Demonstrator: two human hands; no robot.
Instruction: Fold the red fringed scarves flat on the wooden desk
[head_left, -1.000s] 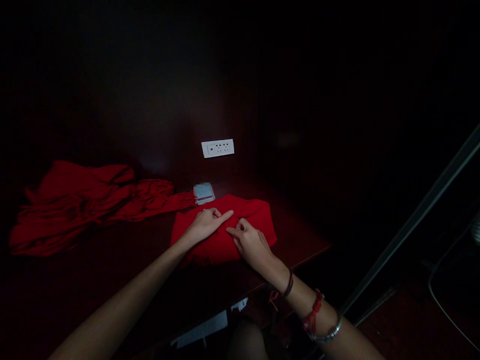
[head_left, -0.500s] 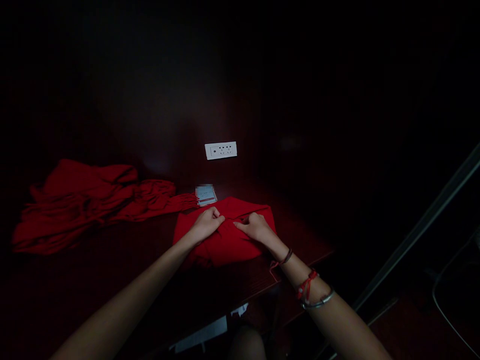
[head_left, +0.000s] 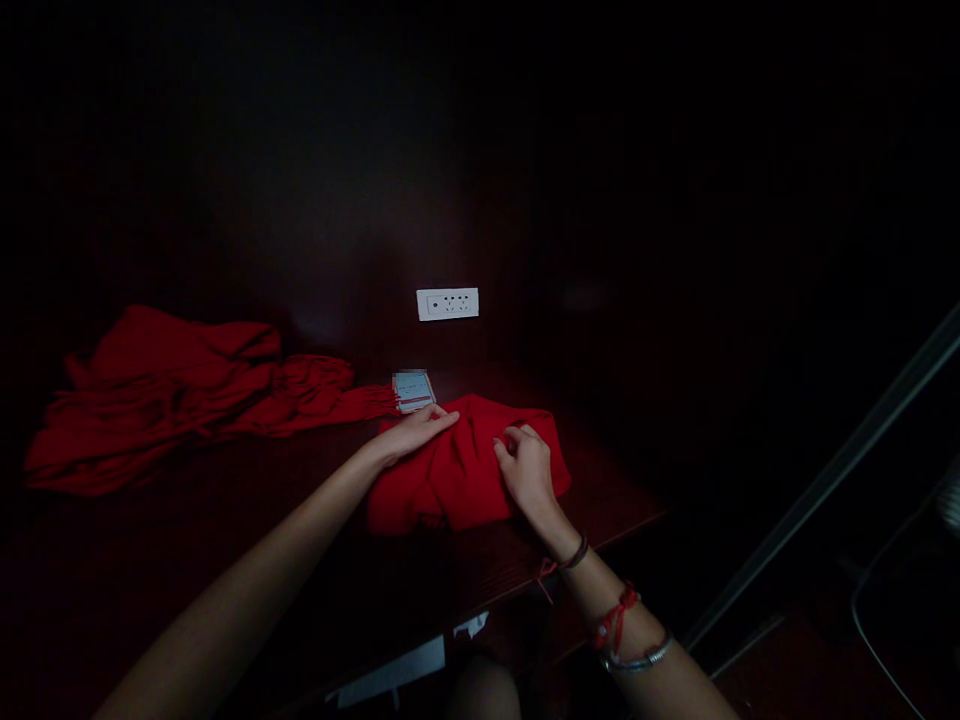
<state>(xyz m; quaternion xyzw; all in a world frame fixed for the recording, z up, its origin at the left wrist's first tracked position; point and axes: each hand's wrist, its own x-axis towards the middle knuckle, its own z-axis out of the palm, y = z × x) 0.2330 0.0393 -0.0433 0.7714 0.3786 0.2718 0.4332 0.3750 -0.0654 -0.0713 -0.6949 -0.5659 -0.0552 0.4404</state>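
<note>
A folded red cloth (head_left: 457, 480) lies on the dark wooden table (head_left: 225, 560) in front of me. My left hand (head_left: 412, 432) rests flat on the cloth's upper left corner, fingers stretched out toward the back. My right hand (head_left: 525, 470) sits on the cloth's right half with its fingers curled, pinching a fold of the fabric. Bracelets ring my right wrist.
A long, crumpled red scarf with fringe (head_left: 187, 395) sprawls across the table's left side. A small card or packet (head_left: 414, 390) lies just behind the folded cloth. A white wall socket (head_left: 448, 303) sits on the dark back panel. The table edge runs near my right wrist.
My left hand has opened from a loose fist and moved up to the cloth's back left corner. My right hand shifted right and now pinches the fabric.
</note>
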